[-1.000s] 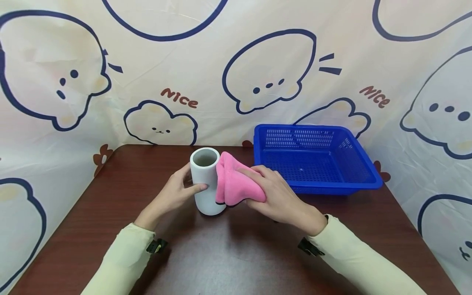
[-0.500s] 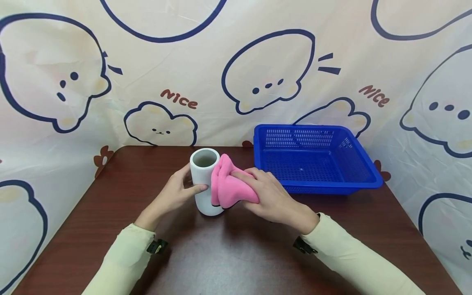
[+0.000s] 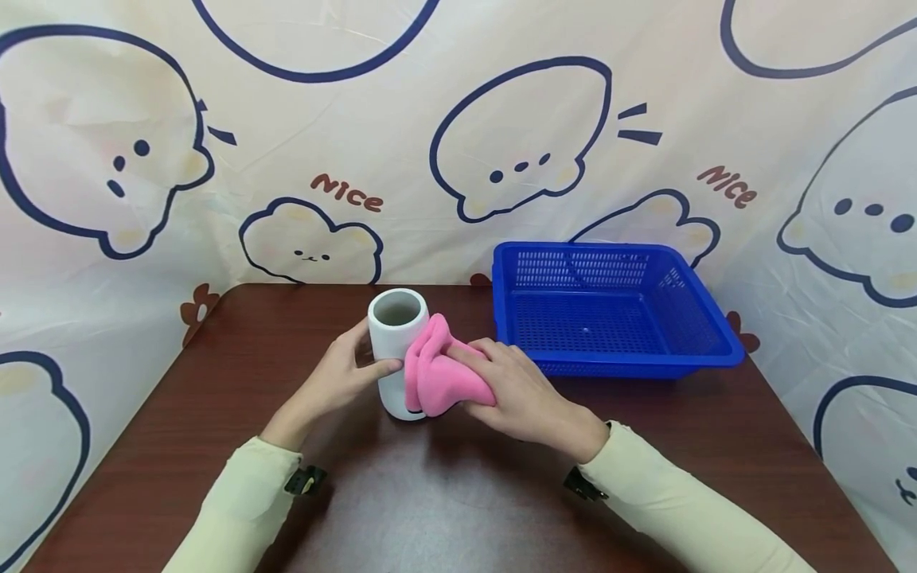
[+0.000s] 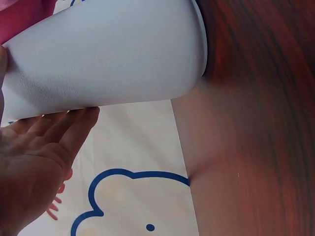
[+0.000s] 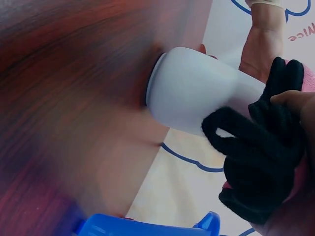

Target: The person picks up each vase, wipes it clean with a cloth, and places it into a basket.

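Note:
A white cylindrical vase with an open round top stands upright on the brown table. My left hand holds it from the left, thumb across the front and the other fingers behind; the left wrist view shows those fingers along the vase wall. In my right hand is a bunched pink cloth, gripped between thumb and fingers and lying against the vase's right side. The right wrist view shows a black underside of the cloth hanging in folds by the vase.
A blue plastic basket with mesh walls stands at the back right of the table, behind my right hand. A pale curtain printed with cartoon outlines hangs around the table's back and sides.
My right hand has moved the pink cloth left and slightly down along the vase's side. My left hand and the vase have stayed almost in place.

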`<state>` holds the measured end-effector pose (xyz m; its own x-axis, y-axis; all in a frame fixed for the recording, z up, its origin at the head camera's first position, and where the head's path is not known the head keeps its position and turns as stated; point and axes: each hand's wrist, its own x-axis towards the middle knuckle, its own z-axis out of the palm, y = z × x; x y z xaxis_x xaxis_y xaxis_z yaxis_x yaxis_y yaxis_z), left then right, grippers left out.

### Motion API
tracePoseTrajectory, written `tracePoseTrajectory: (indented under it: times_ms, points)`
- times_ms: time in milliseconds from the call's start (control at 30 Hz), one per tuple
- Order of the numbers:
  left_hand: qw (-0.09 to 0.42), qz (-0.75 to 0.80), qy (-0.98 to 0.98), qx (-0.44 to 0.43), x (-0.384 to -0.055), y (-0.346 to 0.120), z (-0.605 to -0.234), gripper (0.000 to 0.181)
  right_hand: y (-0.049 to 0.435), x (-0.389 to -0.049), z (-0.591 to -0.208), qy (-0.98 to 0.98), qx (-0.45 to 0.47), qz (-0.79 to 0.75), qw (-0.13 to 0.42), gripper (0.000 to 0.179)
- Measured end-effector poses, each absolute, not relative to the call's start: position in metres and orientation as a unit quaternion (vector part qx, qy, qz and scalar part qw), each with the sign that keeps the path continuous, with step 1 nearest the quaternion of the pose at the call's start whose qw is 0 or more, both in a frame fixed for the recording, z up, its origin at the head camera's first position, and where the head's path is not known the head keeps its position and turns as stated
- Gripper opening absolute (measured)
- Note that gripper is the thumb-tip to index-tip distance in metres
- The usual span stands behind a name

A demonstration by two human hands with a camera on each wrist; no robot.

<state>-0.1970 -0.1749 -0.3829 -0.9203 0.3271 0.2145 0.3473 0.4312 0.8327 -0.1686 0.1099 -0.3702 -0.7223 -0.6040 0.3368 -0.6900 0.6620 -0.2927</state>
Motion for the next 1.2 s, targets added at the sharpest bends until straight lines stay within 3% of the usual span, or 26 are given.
tracePoseTrajectory:
  times_ms: [1200]
  points:
    - [0.017, -0.495, -0.845, -0.202, -0.197, -0.175, -0.386, 0.069, 0.115, -0.168, -0.407, -0.915, 0.364, 0.173, 0.037, 0.067]
